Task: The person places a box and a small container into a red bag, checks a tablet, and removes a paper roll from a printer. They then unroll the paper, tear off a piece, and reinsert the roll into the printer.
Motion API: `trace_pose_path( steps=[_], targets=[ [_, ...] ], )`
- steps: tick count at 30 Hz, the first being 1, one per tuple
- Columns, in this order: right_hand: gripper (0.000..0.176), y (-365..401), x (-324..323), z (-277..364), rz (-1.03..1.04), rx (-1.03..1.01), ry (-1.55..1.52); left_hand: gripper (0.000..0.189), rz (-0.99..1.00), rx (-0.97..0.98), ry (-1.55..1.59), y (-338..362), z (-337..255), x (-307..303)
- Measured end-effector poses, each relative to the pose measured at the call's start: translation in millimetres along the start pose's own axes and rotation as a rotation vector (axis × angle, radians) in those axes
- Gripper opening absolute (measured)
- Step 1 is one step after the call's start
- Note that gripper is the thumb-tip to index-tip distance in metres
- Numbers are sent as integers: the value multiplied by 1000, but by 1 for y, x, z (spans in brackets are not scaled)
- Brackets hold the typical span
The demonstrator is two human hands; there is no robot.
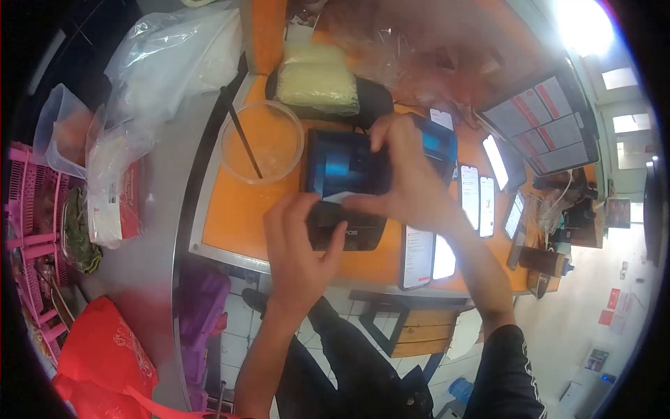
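On the orange counter stands a dark device (349,165) with a bluish screen and a black printer-like front (359,237). My left hand (296,241) is at its near left side, thumb and fingers apart in a curve. Over its right side, my right hand (405,178) has the thumb stretched toward the left and the index finger bent on top. A small whitish piece (337,197) lies between the two hands, by the right thumb tip; whether either hand grips it is unclear. Left of the device is a round clear plastic bowl (262,142) with a dark stick in it.
Several lit phones (470,195) lie to the right, near a large tilted screen (541,129). Behind the device is a yellowish wrapped pack (317,84). Plastic bags (174,52), a pink basket (28,216) and a red bag (105,356) are at the left.
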State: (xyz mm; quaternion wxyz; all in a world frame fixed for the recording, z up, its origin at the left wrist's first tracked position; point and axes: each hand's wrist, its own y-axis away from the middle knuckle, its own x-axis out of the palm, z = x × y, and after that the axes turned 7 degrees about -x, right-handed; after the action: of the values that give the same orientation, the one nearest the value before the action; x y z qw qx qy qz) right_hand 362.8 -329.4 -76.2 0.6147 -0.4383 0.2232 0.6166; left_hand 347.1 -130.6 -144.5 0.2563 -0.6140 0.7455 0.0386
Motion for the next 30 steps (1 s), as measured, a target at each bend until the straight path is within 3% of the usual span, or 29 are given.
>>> trace_pose_path(
  steps=[4, 8, 15, 16, 18, 19, 22, 25, 28, 30],
  targets=[
    [48, -19, -30, -7, 136, -23, -98, 47, 47, 125, -215, -12, -9, -1],
    [43, -3, -15, -7, 266, -19, 33, 42, -9, 66, -126, -12, 0, 5],
    [57, -13, -18, -31, 217, 36, -176, 42, -92, 101, -45, -5, 10, 11],
    [61, -18, -19, -35, 241, 120, -282, 44, -96, 98, -47, -6, 7, 10],
    [68, -24, -23, -42, 282, 291, -486, 47, 27, 195, -229, -14, 4, 4],
    [74, -23, -22, -44, 238, 190, -309, 49, 89, 244, -317, -21, 0, 2],
    [74, -25, -21, -52, 245, 118, -373, 50, 289, 249, -434, -39, -18, 6],
    [77, -23, -16, -48, 90, 152, -347, 48, 322, 236, -481, -50, -25, 24],
    [82, -13, -5, -42, -293, -57, 257, 44, 435, 194, -590, -59, -23, 33],
    [86, -3, -4, -33, -369, 71, 37, 42, 454, 194, -577, -62, -24, 36]
  ],
)
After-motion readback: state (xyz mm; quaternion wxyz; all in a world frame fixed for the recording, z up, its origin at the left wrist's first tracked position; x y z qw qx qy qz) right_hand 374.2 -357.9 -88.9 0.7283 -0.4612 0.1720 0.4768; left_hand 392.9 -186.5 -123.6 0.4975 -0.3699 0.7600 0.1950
